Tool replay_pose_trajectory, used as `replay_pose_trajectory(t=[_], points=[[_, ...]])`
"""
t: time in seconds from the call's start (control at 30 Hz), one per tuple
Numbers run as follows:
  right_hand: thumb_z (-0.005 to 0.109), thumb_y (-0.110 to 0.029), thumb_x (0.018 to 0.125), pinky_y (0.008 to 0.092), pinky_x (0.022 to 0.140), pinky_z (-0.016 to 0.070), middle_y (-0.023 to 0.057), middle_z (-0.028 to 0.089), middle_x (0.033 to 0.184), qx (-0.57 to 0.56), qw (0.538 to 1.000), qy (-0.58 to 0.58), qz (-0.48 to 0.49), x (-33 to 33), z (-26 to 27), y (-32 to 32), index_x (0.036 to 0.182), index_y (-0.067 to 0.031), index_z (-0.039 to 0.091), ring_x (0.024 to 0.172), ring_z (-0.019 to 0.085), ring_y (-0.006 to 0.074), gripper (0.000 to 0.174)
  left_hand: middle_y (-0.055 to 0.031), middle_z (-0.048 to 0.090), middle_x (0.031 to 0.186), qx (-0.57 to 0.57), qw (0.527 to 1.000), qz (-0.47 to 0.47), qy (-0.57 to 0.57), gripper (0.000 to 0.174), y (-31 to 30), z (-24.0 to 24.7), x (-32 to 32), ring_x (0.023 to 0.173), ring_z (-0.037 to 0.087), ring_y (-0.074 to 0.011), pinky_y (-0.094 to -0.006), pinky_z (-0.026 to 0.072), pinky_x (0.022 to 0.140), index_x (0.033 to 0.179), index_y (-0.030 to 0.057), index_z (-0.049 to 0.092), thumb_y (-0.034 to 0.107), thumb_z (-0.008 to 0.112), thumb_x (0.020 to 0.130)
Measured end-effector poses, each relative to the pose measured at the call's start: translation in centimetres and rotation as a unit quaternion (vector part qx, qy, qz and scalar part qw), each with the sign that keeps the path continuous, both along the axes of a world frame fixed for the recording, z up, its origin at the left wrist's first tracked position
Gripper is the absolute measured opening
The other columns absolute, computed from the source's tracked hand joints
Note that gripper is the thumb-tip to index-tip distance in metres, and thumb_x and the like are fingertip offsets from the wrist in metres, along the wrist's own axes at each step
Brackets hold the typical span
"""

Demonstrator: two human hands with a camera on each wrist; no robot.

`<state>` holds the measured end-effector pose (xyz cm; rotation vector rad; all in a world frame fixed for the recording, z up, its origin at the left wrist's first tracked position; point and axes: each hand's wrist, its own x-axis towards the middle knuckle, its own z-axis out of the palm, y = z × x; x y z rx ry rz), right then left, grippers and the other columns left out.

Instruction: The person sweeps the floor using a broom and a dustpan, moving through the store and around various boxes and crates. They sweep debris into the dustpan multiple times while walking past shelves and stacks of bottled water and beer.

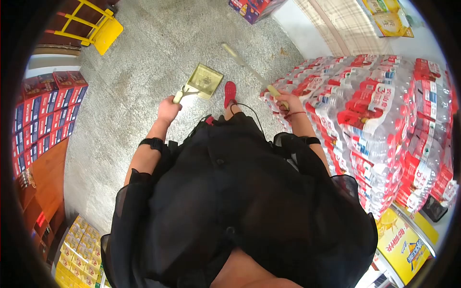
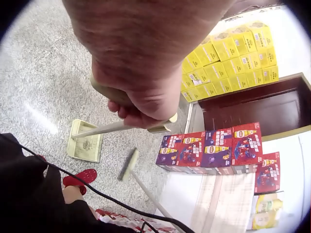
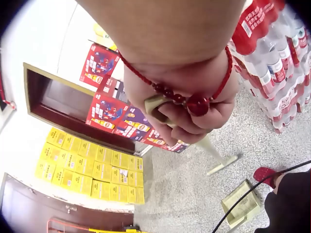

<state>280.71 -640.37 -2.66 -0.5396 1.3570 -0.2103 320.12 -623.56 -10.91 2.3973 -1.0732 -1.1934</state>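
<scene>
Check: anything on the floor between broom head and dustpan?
Nothing visible: only bare floor between the broom head and the dustpan. The red shoe sits beside the gap, not in it.

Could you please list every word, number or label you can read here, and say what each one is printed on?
"3": large white digit on the red label of a bottled-water pack; the other print on it is blurred.
Red cartons: print too small to read.
Yellow cartons: too small to read.
Yellow box at lower right: blue Chinese characters, too blurred to read.
Dustpan and broom: no lettering visible.
</scene>
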Motion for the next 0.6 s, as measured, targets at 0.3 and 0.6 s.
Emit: replay_pose_trajectory(t=[0.3, 0.6], points=[[0.059, -0.008, 0.073, 0.0269, 0.031, 0.0231, 0.0014, 0.044, 0.057, -0.044, 0.981, 0.042, -0.185, -5.7, -10.5, -19.0, 0.081, -0.0114, 0.047, 0.039, 0.035, 0.0114, 0.014, -0.0204, 0.062, 0.083, 0.011, 1.000, 0.023, 0.011, 0.036, -8.1, 0.8, -0.3, 0.082, 0.058, -0.0360, -0.0405, 0.0452, 0.073, 0.093, 0.0036, 0.059, 0.019, 0.062, 0.060], [0.058, -0.007, 0.077, 0.0312, 0.031, 0.0298, 0.0051, 0.048, 0.056, -0.089, 0.984, 0.132, -0.085, -4.7, -14.5, -21.1, 0.085, -0.0075, 0.049, 0.041, 0.045, 0.0179, 0.012, -0.0194, 0.062, 0.085, 0.059, 0.995, 0.071, 0.031, 0.037, -14.3, 0.3, -0.1, 0.082, 0.059, -0.0348, -0.0385, 0.0452, 0.075, 0.096, 0.0038, 0.060, 0.018, 0.060, 0.062]])
